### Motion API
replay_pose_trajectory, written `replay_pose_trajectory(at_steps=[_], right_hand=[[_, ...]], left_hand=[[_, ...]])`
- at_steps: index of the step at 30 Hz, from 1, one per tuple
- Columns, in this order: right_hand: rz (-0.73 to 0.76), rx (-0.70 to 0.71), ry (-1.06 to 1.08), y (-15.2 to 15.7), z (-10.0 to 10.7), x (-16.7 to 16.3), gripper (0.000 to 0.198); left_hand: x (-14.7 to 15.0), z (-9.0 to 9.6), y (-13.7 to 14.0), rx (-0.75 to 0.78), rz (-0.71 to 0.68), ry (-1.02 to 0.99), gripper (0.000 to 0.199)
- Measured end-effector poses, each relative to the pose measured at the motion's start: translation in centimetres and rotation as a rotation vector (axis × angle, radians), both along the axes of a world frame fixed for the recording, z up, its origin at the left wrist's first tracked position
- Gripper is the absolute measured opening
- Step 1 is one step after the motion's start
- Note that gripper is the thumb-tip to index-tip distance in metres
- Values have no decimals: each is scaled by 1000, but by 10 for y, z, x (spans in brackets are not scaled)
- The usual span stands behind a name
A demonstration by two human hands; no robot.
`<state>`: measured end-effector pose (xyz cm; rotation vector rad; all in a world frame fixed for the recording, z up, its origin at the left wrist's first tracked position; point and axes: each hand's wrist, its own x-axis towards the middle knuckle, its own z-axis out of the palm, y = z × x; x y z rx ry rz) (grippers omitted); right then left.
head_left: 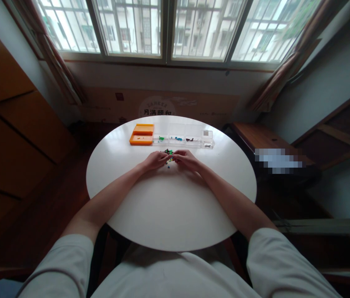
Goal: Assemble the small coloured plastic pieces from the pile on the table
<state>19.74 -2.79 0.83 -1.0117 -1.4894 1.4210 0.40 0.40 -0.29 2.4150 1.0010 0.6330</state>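
Observation:
A small heap of tiny colourful pieces (170,152), green, dark, yellow and blue, lies on the white round table (168,207). My left hand (157,159) is at the left side of the heap, its fingers drawn together. From the right, my right hand (187,159) meets it, fingertips pinched close to the left ones over the pieces. Whatever the fingertips hold is too small and too covered to name. One loose blue piece (168,167) lies just nearer to me, between the hands.
Behind the heap stands an open orange box (142,140) with a few small pieces. Beside it runs a row of clear compartments (165,142) holding green pieces (161,138), blue pieces (178,139) and dark pieces (189,140). A wooden bench (261,140) is at the right.

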Motion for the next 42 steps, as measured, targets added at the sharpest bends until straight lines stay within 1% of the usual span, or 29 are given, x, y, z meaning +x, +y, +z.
replay_pose_trajectory(at_steps=[9, 14, 21, 23, 28, 33, 42], right_hand=[[5, 19, -12, 0, -1, 0, 34], [8, 45, -47, 0, -2, -2, 35], [-2, 68, -64, 2, -4, -2, 31], [-2, 69, -61, 3, -4, -2, 30], [-6, 63, -69, 2, -4, -2, 32], [-8, 65, -78, 1, -3, -2, 33], [-6, 63, -71, 2, -3, -3, 27]], left_hand=[[-1, -1, 1, -4, -3, 6, 58], [0, -1, 0, 29, -1, 20, 57], [0, 0, -1, 80, 3, 33, 56], [0, 0, -1, 89, 1, 37, 56], [-1, -1, 0, 47, -11, 18, 54], [0, 1, -1, 36, -13, 3, 55], [0, 1, -2, 93, 1, 51, 55]])
